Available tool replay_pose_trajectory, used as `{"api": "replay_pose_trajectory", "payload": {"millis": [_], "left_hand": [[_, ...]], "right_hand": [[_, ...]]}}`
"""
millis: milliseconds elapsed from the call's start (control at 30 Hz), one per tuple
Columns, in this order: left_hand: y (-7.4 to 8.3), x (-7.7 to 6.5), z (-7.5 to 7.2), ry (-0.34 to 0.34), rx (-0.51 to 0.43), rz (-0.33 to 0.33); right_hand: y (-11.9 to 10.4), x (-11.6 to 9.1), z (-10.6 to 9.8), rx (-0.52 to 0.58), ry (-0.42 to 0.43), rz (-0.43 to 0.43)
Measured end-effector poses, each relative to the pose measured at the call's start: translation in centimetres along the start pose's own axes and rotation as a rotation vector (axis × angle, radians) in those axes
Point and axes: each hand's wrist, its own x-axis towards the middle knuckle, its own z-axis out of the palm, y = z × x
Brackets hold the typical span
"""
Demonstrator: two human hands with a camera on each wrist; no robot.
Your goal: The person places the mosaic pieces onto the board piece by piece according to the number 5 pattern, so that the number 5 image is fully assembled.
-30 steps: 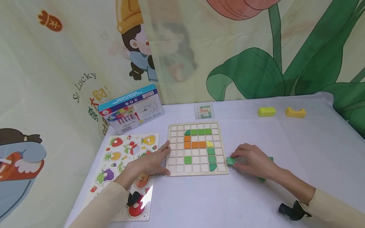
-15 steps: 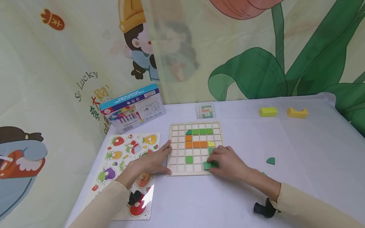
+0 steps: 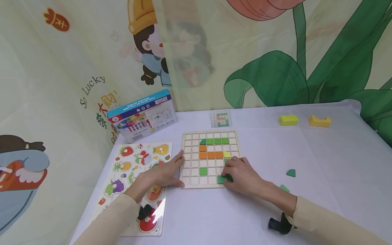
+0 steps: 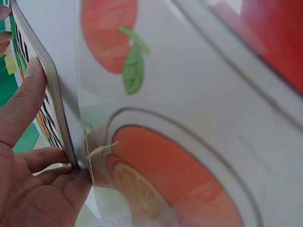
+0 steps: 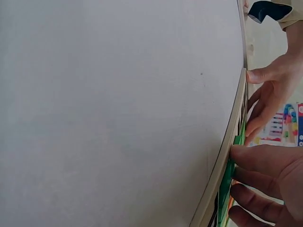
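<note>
A wooden grid board [image 3: 194, 164] lies in the middle of the table, with green, orange and yellow tiles [image 3: 211, 155] in some cells. At its left edge rests my left hand [image 3: 162, 174], fingers and thumb fairly straight; the left wrist view shows the thumb [image 4: 31, 87] on the board's rim. My right hand [image 3: 242, 175] pinches a green square tile [image 3: 221, 179] over the bottom row, toward the board's right side. Thumb and fingertips meet the green tile [image 5: 227, 177] in the right wrist view. This hand hides some lower right cells.
Right of the board lie a green quarter-round tile [image 3: 291, 173] and a green triangular tile [image 3: 284, 188]. A pattern card [image 3: 221, 119] is behind it. A fruit puzzle [image 3: 122, 177] and a box [image 3: 144, 117] stand left; yellow blocks [image 3: 288, 120] sit at the back right.
My right hand has moved left from beside the board onto its bottom row, carrying the green square tile, and then shifted slightly further left. My left hand has stayed at the board's edge.
</note>
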Motion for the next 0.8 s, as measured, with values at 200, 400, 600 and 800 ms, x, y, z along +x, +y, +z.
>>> {"api": "replay_pose_trajectory", "payload": {"millis": [200, 400, 600, 800], "left_hand": [[0.1, 0.0, 0.0, 0.003, 0.005, -0.003], [0.1, 0.0, 0.1, 0.001, 0.004, -0.008], [0.2, 0.0, 0.1, 0.002, 0.009, -0.017], [0.2, 0.0, 0.1, 0.007, 0.002, -0.018]], "right_hand": [[0.2, 0.0, 0.0, 0.012, -0.02, 0.021], [0.2, 0.1, -0.1, 0.051, -0.033, 0.052], [0.6, 0.0, -0.2, 0.129, -0.063, 0.073], [2.1, -0.5, -0.8, 0.261, -0.075, 0.061]]}}
